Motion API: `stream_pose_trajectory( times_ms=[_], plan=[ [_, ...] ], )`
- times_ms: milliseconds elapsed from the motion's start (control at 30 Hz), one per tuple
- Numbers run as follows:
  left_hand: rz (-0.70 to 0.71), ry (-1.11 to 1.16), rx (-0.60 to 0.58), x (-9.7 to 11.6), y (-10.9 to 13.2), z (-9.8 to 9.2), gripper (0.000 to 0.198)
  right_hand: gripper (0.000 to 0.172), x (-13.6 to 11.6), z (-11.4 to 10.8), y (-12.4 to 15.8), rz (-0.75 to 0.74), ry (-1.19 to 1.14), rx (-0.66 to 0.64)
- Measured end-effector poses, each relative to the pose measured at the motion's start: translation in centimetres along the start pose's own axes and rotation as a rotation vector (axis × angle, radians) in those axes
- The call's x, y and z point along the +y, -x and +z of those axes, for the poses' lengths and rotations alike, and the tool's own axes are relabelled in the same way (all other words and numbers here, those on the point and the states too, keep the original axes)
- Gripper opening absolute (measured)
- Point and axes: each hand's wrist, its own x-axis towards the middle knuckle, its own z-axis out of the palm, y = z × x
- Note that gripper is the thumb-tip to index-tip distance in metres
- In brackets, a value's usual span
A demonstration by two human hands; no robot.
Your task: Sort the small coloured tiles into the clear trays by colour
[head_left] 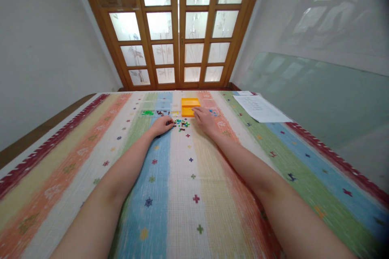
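Note:
A small pile of mixed coloured beads [181,123] lies on the striped cloth between my hands. My left hand [162,125] rests at the pile's left edge, its fingers drawn together; anything in them is too small to make out. Over the right front part of an open yellow box [187,112] is my right hand [204,119], fingers bent together, their contents hidden. Left of the box, clear containers hold green beads [148,112], dark brown beads [163,112] and yellow beads [175,113]. Blue beads [213,112] sit in a clear container right of my right hand.
Printed paper sheets [261,108] lie at the table's back right. The striped tablecloth [182,194] spreads toward me. A glass panel [319,101] leans along the right wall, and wooden doors with glass panes [180,40] stand behind the table.

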Motion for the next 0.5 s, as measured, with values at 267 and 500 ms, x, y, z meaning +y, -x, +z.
stream_pose_trajectory(
  times_ms=[267, 500],
  plan=[
    [0.006, 0.02, -0.001, -0.5, -0.1, 0.1, 0.022, 0.044, 5.3, -1.3, -0.2, 0.327, 0.044, 0.142],
    [-0.004, 0.039, 0.01, -0.5, 0.0, 0.2, 0.02, 0.042, 5.1, -0.5, 0.1, 0.354, 0.133, 0.08]
  ],
)
